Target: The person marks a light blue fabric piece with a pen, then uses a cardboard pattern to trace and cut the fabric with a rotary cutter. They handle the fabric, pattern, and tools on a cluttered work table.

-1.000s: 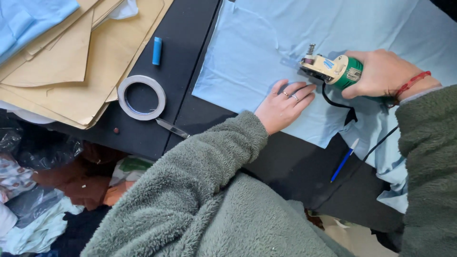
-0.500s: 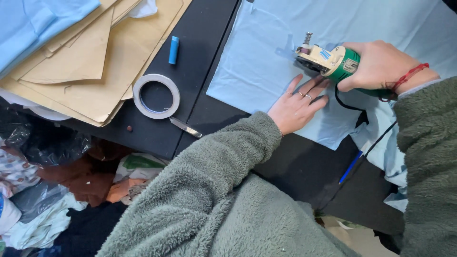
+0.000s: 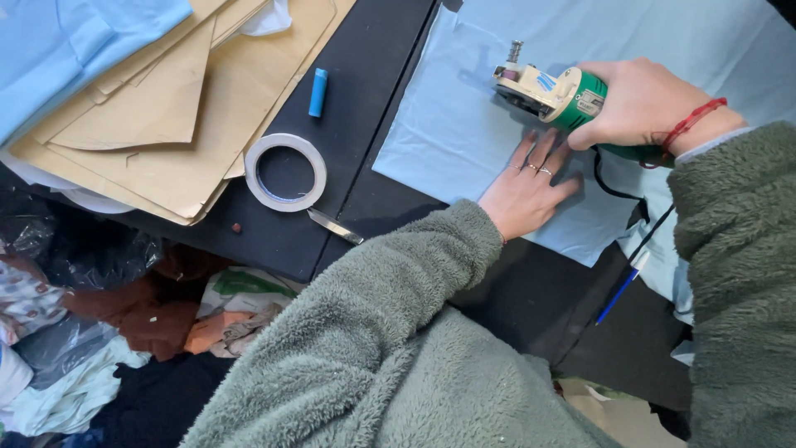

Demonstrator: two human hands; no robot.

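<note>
— What is the right hand (image 3: 643,104) doing?

— It is gripping the green body of a small electric fabric cutter (image 3: 554,91), fingers clamped round it. The cutter is lying with its long axis running left to right across the light blue fabric (image 3: 464,124), cream-coloured head pointing left and away from the hand, black cord (image 3: 618,192) trailing back under the wrist.

— And the left hand (image 3: 526,191)?

— It is lying flat on the same fabric, fingers spread and together with nothing in them, pressing the cloth down just beside the cutter's head, on the near side. The fingertips are reaching almost to the blade housing, so the left hand is the nearer one to the cutting end.

— Where is the fabric sitting?

— It is spreading over the black table (image 3: 373,75), its left edge running beside a bare dark strip.

— Any labels or markings?

— The cutter is carrying a small pale rectangular label on its green barrel and a blue patch on the cream head. Further left, a roll of white tape (image 3: 286,172) is lying flat, a small blue cylinder (image 3: 317,91) above it, a metal blade (image 3: 335,226) below it, and tan paper patterns (image 3: 166,124) stacked beyond. A blue pen (image 3: 620,290) is resting near the table's front edge.
</note>
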